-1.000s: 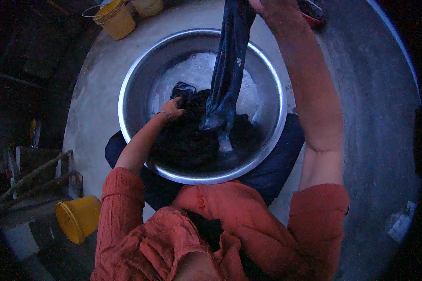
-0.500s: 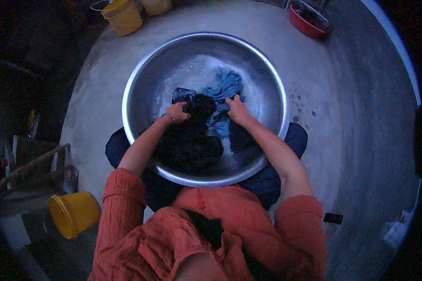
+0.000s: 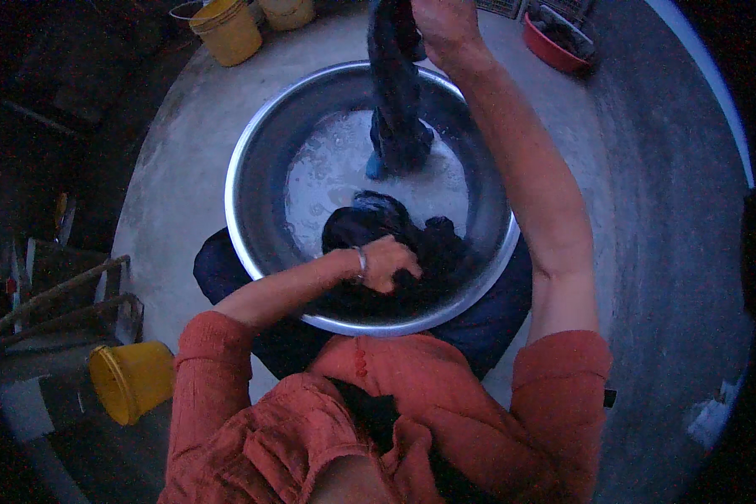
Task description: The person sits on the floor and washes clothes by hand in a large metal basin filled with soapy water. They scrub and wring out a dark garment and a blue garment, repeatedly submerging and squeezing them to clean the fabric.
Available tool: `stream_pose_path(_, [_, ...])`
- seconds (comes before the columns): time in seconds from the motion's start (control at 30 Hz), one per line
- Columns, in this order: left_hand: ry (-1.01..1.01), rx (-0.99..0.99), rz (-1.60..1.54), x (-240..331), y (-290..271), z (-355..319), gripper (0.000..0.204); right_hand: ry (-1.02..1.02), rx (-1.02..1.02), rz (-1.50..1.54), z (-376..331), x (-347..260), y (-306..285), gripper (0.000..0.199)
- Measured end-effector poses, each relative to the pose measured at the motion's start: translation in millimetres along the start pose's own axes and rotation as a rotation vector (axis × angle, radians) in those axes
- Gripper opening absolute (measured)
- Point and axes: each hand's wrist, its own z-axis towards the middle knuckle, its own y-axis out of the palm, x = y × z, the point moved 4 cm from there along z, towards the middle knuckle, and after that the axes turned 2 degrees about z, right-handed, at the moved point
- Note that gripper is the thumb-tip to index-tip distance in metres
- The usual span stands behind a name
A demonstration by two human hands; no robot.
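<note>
A wide metal basin [image 3: 252,168] holds soapy water and dark wet clothes. My right hand [image 3: 442,28] is raised high at the far rim, gripping a dark blue garment [image 3: 397,109] that hangs down with its lower end touching the water. My left hand [image 3: 390,262], with a bangle at the wrist, presses on a heap of dark clothes [image 3: 420,252] at the near side of the basin. I wear an orange-red top with sleeves pushed up.
The basin stands on a grey concrete floor [image 3: 647,252]. Two yellow buckets [image 3: 225,30] stand at the back left, a red tub [image 3: 554,42] at the back right. Another yellow bucket [image 3: 131,380] lies at my left beside wooden frames [image 3: 55,294].
Half a second ago both hands were down in the basin on the clothes. My right hand has since lifted a dark blue garment up out of the water; my left stays on the heap.
</note>
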Motion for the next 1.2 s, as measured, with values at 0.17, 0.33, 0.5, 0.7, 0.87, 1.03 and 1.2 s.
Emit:
stream_pose_path(0.17, [0.116, 0.216, -0.233, 12, -15, 8, 0.048, -0.048, -0.313, -0.201, -30, -19, 17, 0.016])
stream_pose_path(0.33, [-0.739, 1.188, -0.953, -140, -1, -24, 0.049, 0.150, -0.587, -0.562, -127, 89, 9, 0.026])
stream_pose_path(0.5, [-0.727, 1.171, -0.351, -163, -22, -37, 0.066, 0.286, -0.543, -0.283, -154, 51, 31, 0.023])
stream_pose_path(0.7, [-0.638, 1.461, -0.286, -155, -78, -48, 0.032, 0.080, -0.321, -0.247, -62, -39, 13, 0.020])
stream_pose_path(0.87, [-0.673, 1.657, 0.239, -100, -218, -146, 0.021, -0.183, -0.097, -0.216, 5, -85, -11, 0.010])
stream_pose_path(1.03, [-0.208, 1.812, 0.128, -34, -302, -148, 0.020, -0.486, 0.007, -0.170, 44, -115, -55, 0.012])
stream_pose_path(1.2, [-0.151, 1.742, -0.136, -86, -275, -143, 0.024, -0.476, 0.065, -0.550, 13, -81, -52, 0.034])
